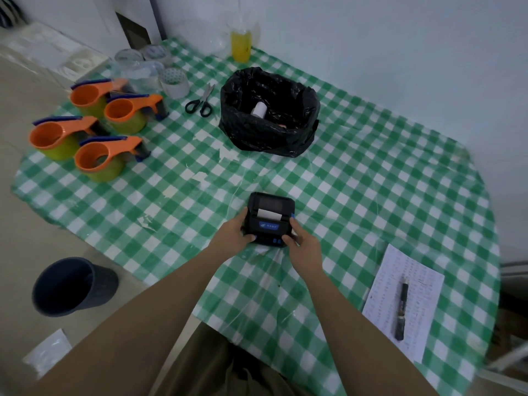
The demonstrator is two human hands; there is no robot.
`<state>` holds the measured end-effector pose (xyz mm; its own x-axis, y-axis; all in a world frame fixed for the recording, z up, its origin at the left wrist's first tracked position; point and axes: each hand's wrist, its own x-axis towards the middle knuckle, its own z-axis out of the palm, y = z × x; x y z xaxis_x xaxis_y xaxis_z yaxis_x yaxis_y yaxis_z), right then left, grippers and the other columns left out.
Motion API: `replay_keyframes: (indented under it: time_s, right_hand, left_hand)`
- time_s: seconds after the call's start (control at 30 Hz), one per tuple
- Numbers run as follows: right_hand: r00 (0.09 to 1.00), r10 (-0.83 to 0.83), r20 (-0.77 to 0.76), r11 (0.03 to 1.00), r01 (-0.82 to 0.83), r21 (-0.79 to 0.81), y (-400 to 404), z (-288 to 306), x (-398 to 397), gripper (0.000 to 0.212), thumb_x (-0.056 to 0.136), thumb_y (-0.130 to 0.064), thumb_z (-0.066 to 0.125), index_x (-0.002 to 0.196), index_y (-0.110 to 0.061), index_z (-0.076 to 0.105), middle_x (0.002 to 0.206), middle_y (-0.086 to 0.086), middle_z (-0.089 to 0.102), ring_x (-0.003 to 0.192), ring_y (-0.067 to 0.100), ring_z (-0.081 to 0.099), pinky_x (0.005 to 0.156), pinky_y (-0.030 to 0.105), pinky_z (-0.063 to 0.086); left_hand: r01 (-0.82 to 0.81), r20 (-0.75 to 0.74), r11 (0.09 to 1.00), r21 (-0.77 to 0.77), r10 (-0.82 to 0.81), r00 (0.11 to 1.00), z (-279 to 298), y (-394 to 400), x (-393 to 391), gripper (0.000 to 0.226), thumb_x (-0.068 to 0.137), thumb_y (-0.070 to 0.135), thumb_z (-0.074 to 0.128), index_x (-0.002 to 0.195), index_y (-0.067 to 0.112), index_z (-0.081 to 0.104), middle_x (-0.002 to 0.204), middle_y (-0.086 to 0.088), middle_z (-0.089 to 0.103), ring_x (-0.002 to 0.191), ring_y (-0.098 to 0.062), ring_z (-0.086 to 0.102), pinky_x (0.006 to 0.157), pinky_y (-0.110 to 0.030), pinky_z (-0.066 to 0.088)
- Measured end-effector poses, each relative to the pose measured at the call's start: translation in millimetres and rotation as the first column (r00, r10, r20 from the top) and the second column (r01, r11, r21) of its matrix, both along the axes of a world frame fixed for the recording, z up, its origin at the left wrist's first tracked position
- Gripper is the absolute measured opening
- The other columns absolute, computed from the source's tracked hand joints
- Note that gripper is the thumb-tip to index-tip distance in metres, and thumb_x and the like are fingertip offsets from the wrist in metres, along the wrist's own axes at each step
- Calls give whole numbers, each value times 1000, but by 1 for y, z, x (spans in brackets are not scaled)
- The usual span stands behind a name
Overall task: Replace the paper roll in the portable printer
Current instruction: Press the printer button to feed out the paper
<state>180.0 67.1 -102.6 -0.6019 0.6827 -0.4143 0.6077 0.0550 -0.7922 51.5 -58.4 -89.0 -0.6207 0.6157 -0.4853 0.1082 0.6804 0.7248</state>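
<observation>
A pale wall (400, 52) backs the worktop (357, 181), spread with green-checked cloth. Beyond the hands sits a black-lined bin (268, 110); a printed sheet (405, 298) lies to their right. The portable printer (270, 217) rests on the cloth, gripped between left hand (234, 234) and right hand (303, 247), white paper (268, 214) showing.

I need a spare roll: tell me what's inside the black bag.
A white paper roll stands inside the black bag, near its back left. The bag's folds hide the bottom, so anything else in there can't be seen.
</observation>
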Motion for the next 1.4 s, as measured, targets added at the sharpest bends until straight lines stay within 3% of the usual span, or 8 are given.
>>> replay_keyframes:
  time_s: [0.1,0.2,0.27,0.97,1.07,1.13,1.3,1.4]
  right_hand:
    - [997,55,46,998,-56,33,4,-1,0,51,92,-17,56,139,-29,40,127,9,62,102,18,63,80,30,52]
    - [995,79,59,996,-82,37,5,-2,0,51,92,-17,55,139,-29,39,124,13,65,61,5,50,57,19,41]
    - [996,65,59,997,-66,26,6,-4,1,50,93,-17,55,139,-30,40,123,13,65,53,-3,34,52,17,34]
    - [997,46,62,998,-49,41,3,-1,2,49,93,-16,54,138,-31,40,111,13,68,51,-1,36,51,18,35]
    - [997,68,38,996,-70,55,0,4,1,51,93,-14,54,140,-27,39,115,10,65,85,13,64,70,23,49]
    - [999,33,4,998,-34,47,-3,5,1,55,91,-12,57,141,-25,38,128,7,61,108,19,62,84,34,54]
    - [995,-42,-85,997,36,-75,-7,3,7,64,86,-4,63,141,-23,38,131,1,59,119,15,56,84,21,50]
    - [992,-87,-88,993,79,-93,-7,-1,6,63,84,-5,66,139,-21,41,130,3,60,118,16,58,87,26,50]
  left_hand:
    - [-26,47,999,23,25,999,2,1,-2,73,86,7,61,147,16,21,145,-12,45,127,-30,49,104,-39,41]
    - [-46,76,998,36,43,996,3,1,-4,70,86,3,59,146,15,24,144,-13,45,124,-32,52,105,-45,44]
    - [-52,78,998,39,49,996,3,1,-5,68,86,1,56,145,16,26,144,-13,45,123,-32,52,104,-46,44]
    - [-43,55,999,24,41,998,2,0,-1,67,89,4,54,146,18,22,143,-13,47,121,-32,53,101,-42,44]
    - [-55,84,998,40,51,995,4,2,-3,62,91,18,56,145,20,26,144,-9,47,127,-28,50,105,-41,42]
    - [-74,86,996,44,70,994,4,3,-7,57,92,21,55,143,18,32,145,-8,46,132,-26,45,109,-41,39]
    - [-176,99,984,32,172,980,1,6,-12,47,88,11,60,132,9,45,136,-14,54,125,-28,51,103,-44,45]
    - [-217,130,975,41,210,969,-1,6,-12,44,86,10,62,128,8,48,133,-16,56,120,-31,55,101,-49,47]
